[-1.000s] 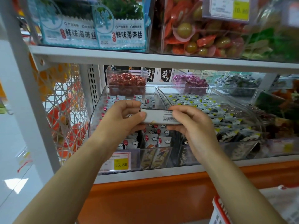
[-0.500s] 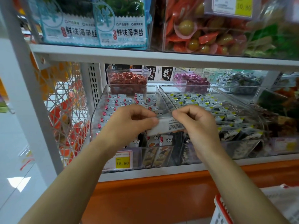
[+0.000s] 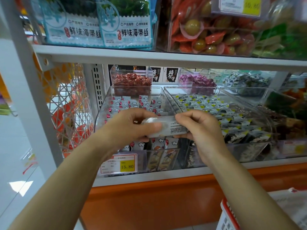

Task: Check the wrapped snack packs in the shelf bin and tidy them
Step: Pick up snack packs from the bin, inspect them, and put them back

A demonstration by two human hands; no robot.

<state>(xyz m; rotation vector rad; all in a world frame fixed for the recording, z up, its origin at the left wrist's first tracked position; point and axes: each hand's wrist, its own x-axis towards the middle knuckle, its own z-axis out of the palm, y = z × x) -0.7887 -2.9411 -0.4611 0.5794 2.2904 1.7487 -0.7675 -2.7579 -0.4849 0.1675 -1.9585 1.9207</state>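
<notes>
A white wrapped snack pack with small printed text on its back is held between both hands above the clear shelf bin. My left hand pinches its left end, thumb on top. My right hand grips its right end with curled fingers. Below and behind the hands, the bin holds several small white packs with red dots and cloud marks, standing in rows. A few more stand upright at the bin's front. My hands hide the middle of the bin.
A neighbouring clear bin to the right holds black-and-white packs with yellow corners. A yellow price tag reads 15.80. Small tubs of red and purple sweets sit behind. The upper shelf overhangs closely. A red basket is lower right.
The pack has come down and tilted, its right end now lower; my left thumb has slid over its top and my right fingers have closed tighter on its end.
</notes>
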